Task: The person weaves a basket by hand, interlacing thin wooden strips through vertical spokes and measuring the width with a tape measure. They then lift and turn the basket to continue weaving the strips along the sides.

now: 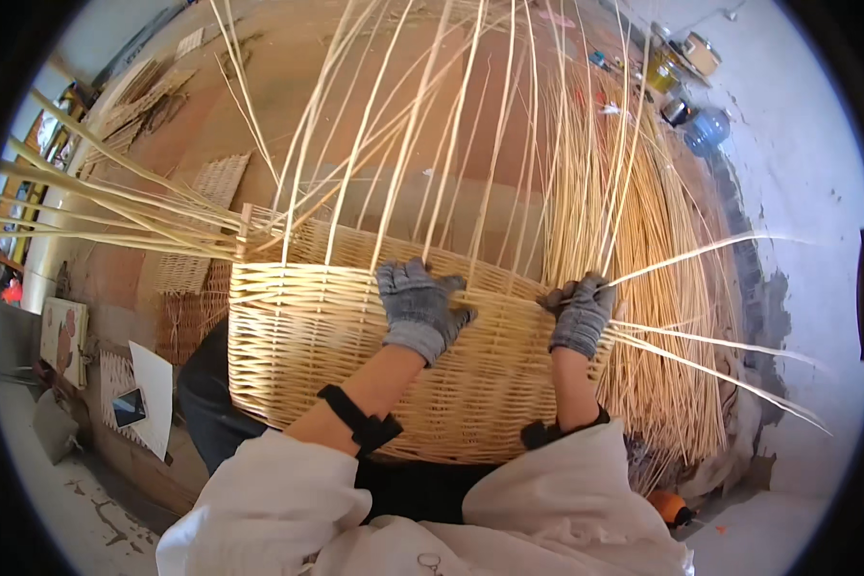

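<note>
A large rectangular wicker basket [307, 346] of pale woven rods lies across my lap, its long near wall facing me. Long bare stakes [360, 144] stand up from its rim and fan outward. My left hand [418, 309], in a grey knit glove, lies against the top of the near wall around mid-length. Its thumb points right, apart from the fingers. At the right end of the rim, my gloved right hand [583, 312] is curled round a wicker rod [677, 257] near the corner. The fingertips there are partly hidden.
A thick heap of loose rods [653, 336] spreads along the right, by the wall. Woven panels [211, 192] lie on the floor at the left. A phone [130, 407] rests on a white sheet [152, 384]. A blue water jug [707, 130] stands far right.
</note>
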### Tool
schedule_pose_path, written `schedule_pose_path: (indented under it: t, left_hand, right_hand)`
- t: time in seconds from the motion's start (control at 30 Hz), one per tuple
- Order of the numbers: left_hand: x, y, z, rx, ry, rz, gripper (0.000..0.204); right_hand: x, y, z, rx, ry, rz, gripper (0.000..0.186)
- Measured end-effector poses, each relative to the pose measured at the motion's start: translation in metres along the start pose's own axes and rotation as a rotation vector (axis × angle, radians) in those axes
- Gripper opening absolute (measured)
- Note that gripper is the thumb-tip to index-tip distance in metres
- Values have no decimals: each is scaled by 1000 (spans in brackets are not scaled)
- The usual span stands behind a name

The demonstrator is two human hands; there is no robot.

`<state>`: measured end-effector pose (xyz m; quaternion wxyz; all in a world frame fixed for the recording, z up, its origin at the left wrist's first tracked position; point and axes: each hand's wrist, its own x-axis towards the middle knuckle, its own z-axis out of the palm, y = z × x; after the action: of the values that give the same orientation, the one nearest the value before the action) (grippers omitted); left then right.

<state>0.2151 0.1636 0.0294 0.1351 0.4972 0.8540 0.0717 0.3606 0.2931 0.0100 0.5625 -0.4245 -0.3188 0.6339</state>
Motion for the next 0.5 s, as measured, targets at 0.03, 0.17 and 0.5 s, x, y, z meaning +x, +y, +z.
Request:
schedule_pose_path:
  t: [0.03,0.17,0.5]
  left_hand:
    - [-1,3,-1,27,67,-31,52]
    - [7,2,15,-401,284,-131,52]
    - [3,92,24,-103,-88,177,76]
  right_hand:
    - [-2,-16,-16,502,-195,318,4]
    - [-77,-34,44,-20,-445,-94,11]
    - [71,-27,18,-1268,-752,-771,30]
